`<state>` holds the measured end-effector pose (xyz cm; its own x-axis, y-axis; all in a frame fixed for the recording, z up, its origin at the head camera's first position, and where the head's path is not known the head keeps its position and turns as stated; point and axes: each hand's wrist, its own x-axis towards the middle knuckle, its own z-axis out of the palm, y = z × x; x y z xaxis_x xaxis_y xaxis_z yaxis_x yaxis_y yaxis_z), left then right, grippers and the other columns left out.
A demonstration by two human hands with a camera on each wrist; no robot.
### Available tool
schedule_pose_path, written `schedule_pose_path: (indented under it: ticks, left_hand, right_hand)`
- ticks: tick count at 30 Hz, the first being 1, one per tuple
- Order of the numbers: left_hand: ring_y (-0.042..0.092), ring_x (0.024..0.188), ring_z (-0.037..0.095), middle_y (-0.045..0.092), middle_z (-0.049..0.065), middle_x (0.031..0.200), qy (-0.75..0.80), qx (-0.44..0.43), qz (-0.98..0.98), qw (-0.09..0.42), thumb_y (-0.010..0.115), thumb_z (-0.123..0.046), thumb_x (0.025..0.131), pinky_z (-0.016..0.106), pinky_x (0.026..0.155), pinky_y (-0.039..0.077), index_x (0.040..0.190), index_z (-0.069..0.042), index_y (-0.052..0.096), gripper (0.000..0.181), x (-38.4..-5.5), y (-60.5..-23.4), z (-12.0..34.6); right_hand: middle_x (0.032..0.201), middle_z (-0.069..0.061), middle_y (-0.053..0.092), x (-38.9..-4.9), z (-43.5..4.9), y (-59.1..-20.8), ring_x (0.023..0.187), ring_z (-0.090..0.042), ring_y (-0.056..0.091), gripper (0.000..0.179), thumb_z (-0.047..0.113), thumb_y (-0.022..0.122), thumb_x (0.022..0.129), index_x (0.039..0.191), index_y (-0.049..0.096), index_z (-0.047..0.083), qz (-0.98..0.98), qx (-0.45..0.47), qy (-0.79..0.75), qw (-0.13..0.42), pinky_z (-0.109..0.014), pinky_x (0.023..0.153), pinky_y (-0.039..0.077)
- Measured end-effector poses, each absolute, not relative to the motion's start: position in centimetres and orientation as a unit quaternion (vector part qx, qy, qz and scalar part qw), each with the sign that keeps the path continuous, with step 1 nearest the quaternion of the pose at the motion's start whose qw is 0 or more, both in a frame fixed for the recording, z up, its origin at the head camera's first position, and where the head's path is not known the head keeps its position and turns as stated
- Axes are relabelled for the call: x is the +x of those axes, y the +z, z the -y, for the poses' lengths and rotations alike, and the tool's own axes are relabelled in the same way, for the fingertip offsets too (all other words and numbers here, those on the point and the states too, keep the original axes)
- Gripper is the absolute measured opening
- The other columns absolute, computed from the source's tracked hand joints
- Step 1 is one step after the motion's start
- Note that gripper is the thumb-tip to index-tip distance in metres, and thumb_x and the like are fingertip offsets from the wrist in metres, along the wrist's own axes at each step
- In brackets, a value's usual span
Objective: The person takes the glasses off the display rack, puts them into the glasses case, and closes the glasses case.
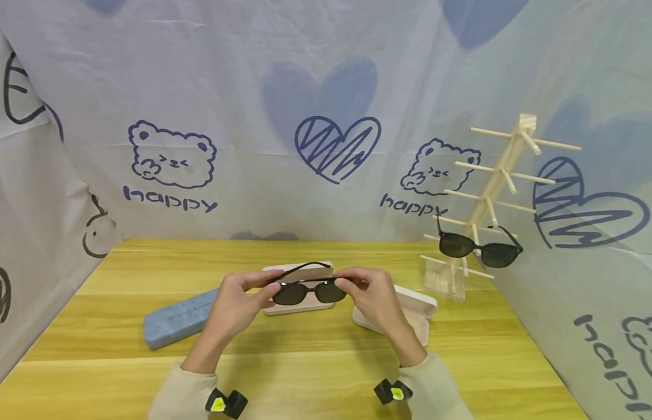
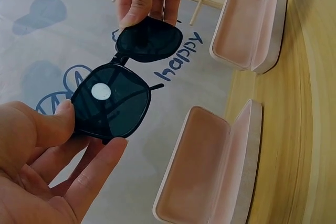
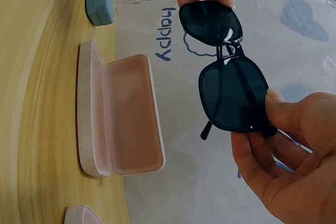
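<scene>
Work is judged partly complete. One pair, the rack pair (image 1: 456,245), hangs low on the wooden rack (image 1: 479,214). The sunglasses (image 1: 289,294) under inspection are not yet set down: they are held in the air before the middle case (image 3: 135,114), apart from the desk (image 1: 315,373), with the lenses upright. Setting them down is judged to be left; whether they are bound for a case or the rack cannot be told.

Left hand (image 1: 239,300): thumb and fingers pinch one outer end of the frame, with only the frame's thickness between them. Right hand (image 1: 372,291): the same grip at the opposite end. Neither holds anything else. One temple slants back behind the lenses; full unfolding cannot be confirmed. A white round spot shows on one lens in the left wrist view (reflection or sticker, undetermined).

Count: sunglasses, two pairs, one held and one racked. Cases, three: two pink, both standing open, namely the middle case and the right case (image 1: 417,303); and one blue case (image 1: 181,318), closed, at the left. Neither pink case shows contents in its visible parts. Rack, one, at the desk's right.
</scene>
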<state>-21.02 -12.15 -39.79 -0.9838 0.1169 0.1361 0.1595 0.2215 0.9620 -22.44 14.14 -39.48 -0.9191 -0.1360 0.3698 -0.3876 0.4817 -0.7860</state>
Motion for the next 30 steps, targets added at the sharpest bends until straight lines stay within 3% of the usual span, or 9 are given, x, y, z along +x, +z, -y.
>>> schedule_pose_path:
  ticks: [10,19,30]
  left_hand:
    - [0.076,0.106,0.029,0.067,0.020,0.138,-0.608,-0.090,0.789,0.016,0.067,-0.002,0.099,0.028,0.073,0.065,0.127,-0.007,0.074,0.030,-21.1,-40.2,12.1]
    - [0.074,0.110,0.033,0.067,0.022,0.137,-0.602,-0.091,0.793,0.013,0.064,0.000,0.099,0.033,0.073,0.066,0.128,-0.002,0.073,0.030,-21.3,-40.8,12.2]
    - [0.076,0.101,0.029,0.071,0.020,0.131,-0.589,-0.078,0.804,0.005,0.064,0.001,0.099,0.034,0.072,0.066,0.121,-0.003,0.076,0.025,-21.6,-41.5,12.1]
  right_hand:
    - [0.098,-0.007,0.080,-23.1,-14.1,-40.3,0.084,-0.019,0.075,0.012,0.014,0.082,0.087,0.099,0.082,0.011,0.851,0.157,0.471,0.172,-0.023,0.077,0.062]
    - [0.098,-0.006,0.080,-23.7,-14.0,-41.1,0.097,-0.025,0.074,0.011,0.013,0.083,0.086,0.096,0.082,0.008,0.852,0.170,0.462,0.178,-0.041,0.083,0.065]
    - [0.099,-0.005,0.079,-23.9,-14.2,-41.7,0.095,-0.024,0.074,0.007,0.014,0.082,0.088,0.094,0.082,0.010,0.857,0.159,0.469,0.141,-0.026,0.075,0.063]
